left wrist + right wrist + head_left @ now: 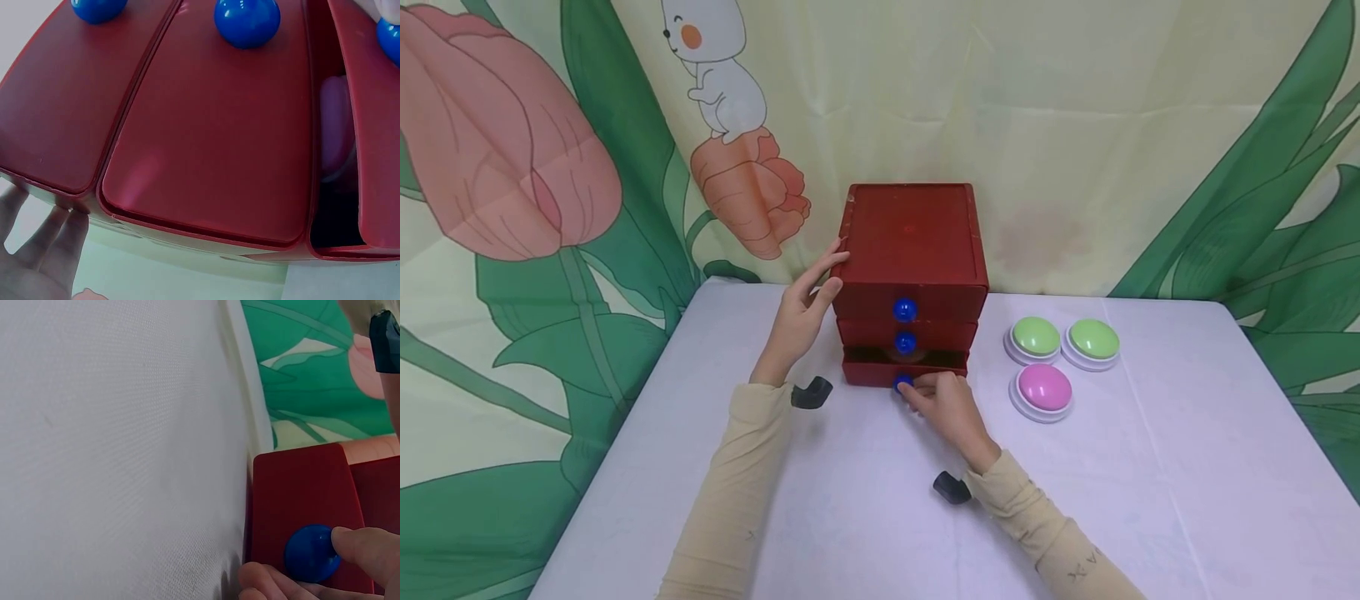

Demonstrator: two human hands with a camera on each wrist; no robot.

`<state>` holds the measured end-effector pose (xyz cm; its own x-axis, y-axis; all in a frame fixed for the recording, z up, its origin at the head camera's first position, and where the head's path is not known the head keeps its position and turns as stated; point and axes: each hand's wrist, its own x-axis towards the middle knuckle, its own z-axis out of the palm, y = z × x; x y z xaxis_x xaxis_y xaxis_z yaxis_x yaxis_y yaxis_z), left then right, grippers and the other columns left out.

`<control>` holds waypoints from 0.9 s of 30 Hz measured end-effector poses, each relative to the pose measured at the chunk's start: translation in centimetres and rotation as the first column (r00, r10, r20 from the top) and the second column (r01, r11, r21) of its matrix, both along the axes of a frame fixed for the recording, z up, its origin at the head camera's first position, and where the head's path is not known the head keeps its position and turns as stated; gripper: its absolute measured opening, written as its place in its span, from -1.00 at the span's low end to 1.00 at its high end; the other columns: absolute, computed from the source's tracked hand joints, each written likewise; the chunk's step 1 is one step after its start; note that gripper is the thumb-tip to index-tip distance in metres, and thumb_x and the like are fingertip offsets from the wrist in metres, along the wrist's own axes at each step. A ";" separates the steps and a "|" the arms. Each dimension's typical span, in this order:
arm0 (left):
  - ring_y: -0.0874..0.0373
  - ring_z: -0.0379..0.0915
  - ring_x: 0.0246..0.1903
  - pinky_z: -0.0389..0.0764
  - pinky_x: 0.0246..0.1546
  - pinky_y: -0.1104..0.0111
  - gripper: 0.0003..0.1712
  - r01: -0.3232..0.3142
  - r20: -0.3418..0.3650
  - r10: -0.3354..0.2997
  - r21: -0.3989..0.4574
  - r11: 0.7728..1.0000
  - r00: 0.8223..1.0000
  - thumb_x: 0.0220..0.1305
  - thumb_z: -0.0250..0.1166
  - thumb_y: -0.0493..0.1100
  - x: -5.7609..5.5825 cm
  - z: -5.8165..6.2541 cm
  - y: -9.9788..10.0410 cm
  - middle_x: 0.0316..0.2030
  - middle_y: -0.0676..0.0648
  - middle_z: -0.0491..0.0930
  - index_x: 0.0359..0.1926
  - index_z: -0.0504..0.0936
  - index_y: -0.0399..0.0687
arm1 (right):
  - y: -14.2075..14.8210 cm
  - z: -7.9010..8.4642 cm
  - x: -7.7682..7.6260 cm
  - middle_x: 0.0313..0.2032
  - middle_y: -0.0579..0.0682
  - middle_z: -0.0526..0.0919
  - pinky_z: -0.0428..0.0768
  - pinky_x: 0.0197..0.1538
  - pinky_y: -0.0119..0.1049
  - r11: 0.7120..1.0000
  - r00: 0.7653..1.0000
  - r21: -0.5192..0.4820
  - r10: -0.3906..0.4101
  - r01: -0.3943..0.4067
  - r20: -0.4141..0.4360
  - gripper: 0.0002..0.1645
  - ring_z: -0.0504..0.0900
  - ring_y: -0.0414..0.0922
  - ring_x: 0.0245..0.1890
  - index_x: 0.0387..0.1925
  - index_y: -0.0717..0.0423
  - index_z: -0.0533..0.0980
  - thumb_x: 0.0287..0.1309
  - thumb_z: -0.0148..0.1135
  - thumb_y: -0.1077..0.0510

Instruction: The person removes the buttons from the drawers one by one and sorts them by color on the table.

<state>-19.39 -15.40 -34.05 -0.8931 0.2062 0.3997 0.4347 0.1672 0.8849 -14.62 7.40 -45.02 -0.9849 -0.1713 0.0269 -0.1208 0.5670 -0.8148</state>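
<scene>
A dark red cabinet [912,237] with three stacked drawers stands at the back of the table, each drawer bearing a round blue knob. The bottom drawer [867,374] is pulled partway out. My right hand [951,408] pinches its blue knob [311,553] between thumb and fingers. Through the gap in the left wrist view, a pinkish-purple rounded thing [336,125] shows inside the drawer, partly hidden by its front. With fingers extended, my left hand [801,321] rests against the cabinet's left side near the top. The upper and middle drawers are closed.
Right of the cabinet sit two green-topped round push buttons [1036,337] and a pink-topped one [1045,388], all on white bases. A white cloth covers the table [865,500]. Behind hangs a printed curtain [1075,150] with flowers and a rabbit.
</scene>
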 end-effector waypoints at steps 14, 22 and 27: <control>0.25 0.06 0.48 0.39 0.34 0.06 -0.53 -0.012 -0.045 0.011 -0.009 1.000 0.999 0.52 0.07 -0.11 -2.0 -2.6 -0.8 0.49 0.18 0.18 0.39 0.43 0.05 | 0.0 -0.4 0.8 -0.60 -0.07 0.70 0.56 -0.43 -0.42 1.000 0.998 -0.003 0.028 -0.028 -0.047 -0.77 0.60 -0.29 -0.57 -0.39 0.18 0.73 0.19 0.40 0.06; 0.12 0.05 0.50 0.36 0.35 0.02 -0.52 -0.009 -0.019 0.009 -0.014 1.000 1.000 0.52 0.05 -0.21 -0.3 -0.4 -0.2 0.51 -0.04 0.15 0.39 0.38 -0.21 | 0.0 -0.3 1.5 -0.59 -0.05 0.70 0.56 -0.42 -0.43 0.999 0.998 -0.009 0.037 -0.037 -0.052 -0.78 0.61 -0.30 -0.57 -0.40 0.17 0.73 0.19 0.40 0.07; 0.11 0.06 0.49 0.36 0.35 0.01 -0.52 -0.015 -0.021 0.014 -0.022 1.000 1.000 0.52 0.05 -0.19 0.1 0.0 -0.1 0.51 -0.04 0.16 0.38 0.38 -0.21 | 0.1 -0.1 2.0 -0.58 -0.04 0.71 0.58 -0.41 -0.44 0.999 0.998 -0.011 0.044 -0.044 -0.042 -0.78 0.63 -0.29 -0.56 -0.39 0.16 0.73 0.18 0.41 0.07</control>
<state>-19.31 -15.49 -34.00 -0.8875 0.2026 0.4138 0.4505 0.1933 0.8716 -12.64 7.50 -45.17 -0.9743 -0.2140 0.0696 -0.1792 0.5506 -0.8153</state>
